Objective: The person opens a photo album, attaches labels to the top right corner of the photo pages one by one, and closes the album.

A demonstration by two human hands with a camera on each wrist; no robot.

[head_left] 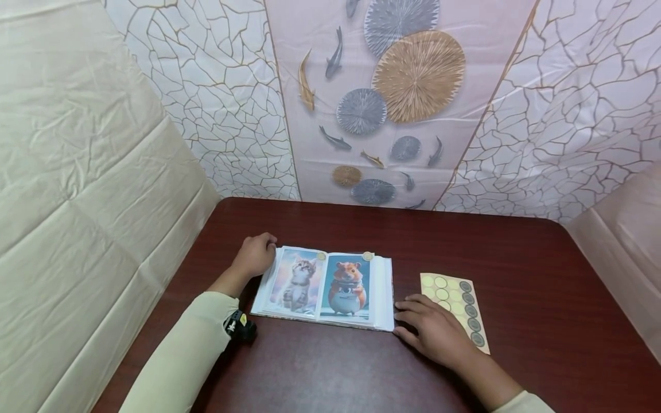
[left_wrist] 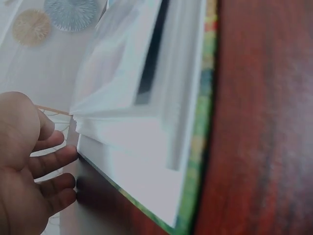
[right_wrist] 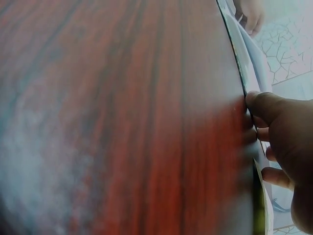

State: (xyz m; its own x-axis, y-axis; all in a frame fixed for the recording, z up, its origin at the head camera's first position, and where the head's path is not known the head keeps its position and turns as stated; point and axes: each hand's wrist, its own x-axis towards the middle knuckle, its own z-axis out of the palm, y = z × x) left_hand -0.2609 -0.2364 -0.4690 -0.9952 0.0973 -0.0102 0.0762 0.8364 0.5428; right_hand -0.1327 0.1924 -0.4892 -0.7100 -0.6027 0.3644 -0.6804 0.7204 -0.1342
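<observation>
A photo album (head_left: 382, 292) lies spread flat, with a kitten picture (head_left: 299, 287) on its left page and a picture of an orange-and-white hamster-like animal (head_left: 347, 289) on its right. Each picture has a round gold sticker near its upper right corner. At the album's upper left edge is my left hand (head_left: 255, 255). The left wrist view shows its fingers (left_wrist: 56, 160) loosely bent beside the page corner, pinching nothing. My right hand (head_left: 436, 330) rests at the album's lower right edge, fingers spread. In the right wrist view its thumb (right_wrist: 264, 104) is against the cover edge.
Right of the album, partly under my right hand and forearm, lies a sheet of round stickers (head_left: 454, 287), pale yellow with a dark grey column. Everything lies on a dark red-brown wooden table (head_left: 320, 361). A patterned cloth (head_left: 330, 160) hangs behind its far edge.
</observation>
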